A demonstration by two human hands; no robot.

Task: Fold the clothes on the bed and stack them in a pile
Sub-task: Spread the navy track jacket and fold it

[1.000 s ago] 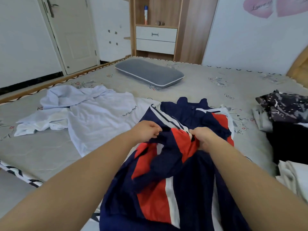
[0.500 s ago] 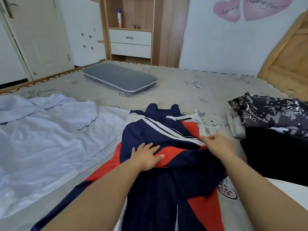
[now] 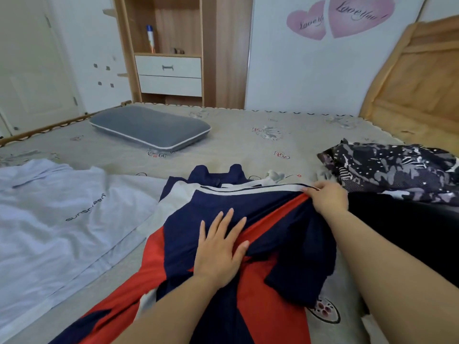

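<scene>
Left: pale blue shirt [image 3: 62, 219] unfolded | Centre: your left hand [image 3: 221, 254] now lies flat, fingers straight, pressing the jacket [image 3: 223, 244] | Right: your right hand [image 3: 327, 197] has slid outward, pinching its shoulder edge; sleeve fold under way.

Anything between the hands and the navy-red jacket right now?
No. The left hand lies flat on the navy-red jacket, fingers straight. The right hand pinches the jacket's edge by the white stripe. Both touch it directly.
</scene>
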